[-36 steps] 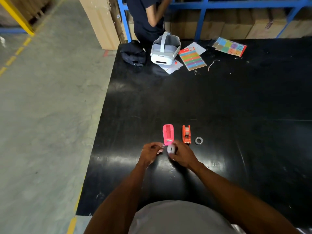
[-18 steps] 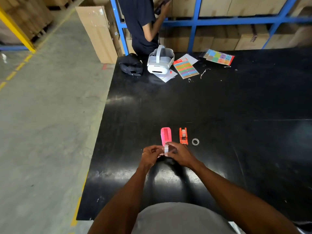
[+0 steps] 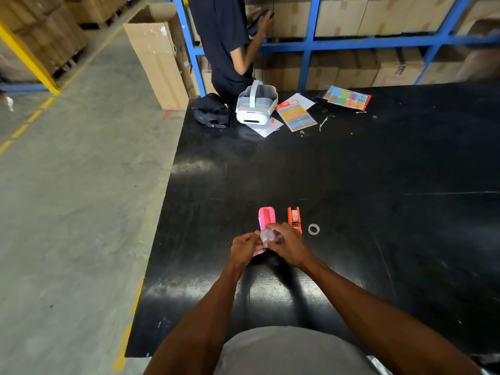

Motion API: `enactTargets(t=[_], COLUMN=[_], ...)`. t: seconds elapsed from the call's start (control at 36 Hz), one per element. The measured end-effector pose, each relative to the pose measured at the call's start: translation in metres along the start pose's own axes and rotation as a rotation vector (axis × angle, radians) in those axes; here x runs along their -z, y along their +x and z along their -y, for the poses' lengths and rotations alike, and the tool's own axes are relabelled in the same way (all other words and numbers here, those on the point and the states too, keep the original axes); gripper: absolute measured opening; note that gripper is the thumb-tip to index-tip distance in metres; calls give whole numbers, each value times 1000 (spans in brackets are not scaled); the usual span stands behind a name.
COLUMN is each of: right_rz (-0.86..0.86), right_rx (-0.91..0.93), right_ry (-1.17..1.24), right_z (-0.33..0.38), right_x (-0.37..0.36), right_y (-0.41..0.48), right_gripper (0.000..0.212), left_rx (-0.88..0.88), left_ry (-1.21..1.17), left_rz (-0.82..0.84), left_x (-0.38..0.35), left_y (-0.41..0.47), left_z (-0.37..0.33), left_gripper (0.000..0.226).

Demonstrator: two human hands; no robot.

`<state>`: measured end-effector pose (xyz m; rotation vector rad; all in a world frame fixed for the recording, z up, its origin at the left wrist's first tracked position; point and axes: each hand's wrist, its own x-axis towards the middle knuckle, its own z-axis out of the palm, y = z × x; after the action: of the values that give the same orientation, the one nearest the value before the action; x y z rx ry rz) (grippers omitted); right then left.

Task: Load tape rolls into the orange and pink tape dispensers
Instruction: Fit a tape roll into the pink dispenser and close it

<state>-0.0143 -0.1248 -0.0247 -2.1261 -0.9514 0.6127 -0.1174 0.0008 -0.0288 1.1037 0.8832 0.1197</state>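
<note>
I stand in a warehouse: cardboard cartons (image 3: 349,16) fill blue racking (image 3: 307,44) at the top, yellow floor lines (image 3: 20,131) at left.

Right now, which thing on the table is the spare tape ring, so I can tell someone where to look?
On the black table, find the pink dispenser and orange dispenser just beyond the hands. The small ring lies flat to the orange one's right, apart from it: greyish, round, with an open centre.
</note>
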Motion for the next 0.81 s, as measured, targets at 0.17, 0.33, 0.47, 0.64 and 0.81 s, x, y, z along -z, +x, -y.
enactTargets(t=[0.17, 0.33, 0.47, 0.64, 0.81], right_rz=[-12, -43, -30, 38, 2], right_rx=[53, 93, 100, 23, 27], right_ry=[-37, 3, 92, 205, 204], right_z=[0, 3, 5, 9, 10], right_x=[-1, 5, 15, 22, 18], right_y=[2, 6, 8, 10, 11], right_gripper=[40, 47, 43, 36, 36], left_rx=[53, 55, 92, 141, 114], left_ry=[-63, -97, -167, -203, -214], left_rz=[66, 80, 139, 173, 119], left_x=[-2, -1, 5, 11, 5], left_y=[0, -1, -3, -3, 0], left_z=[-2, -7, -12, -14, -16], left_gripper=[36, 32, 27, 23, 27])
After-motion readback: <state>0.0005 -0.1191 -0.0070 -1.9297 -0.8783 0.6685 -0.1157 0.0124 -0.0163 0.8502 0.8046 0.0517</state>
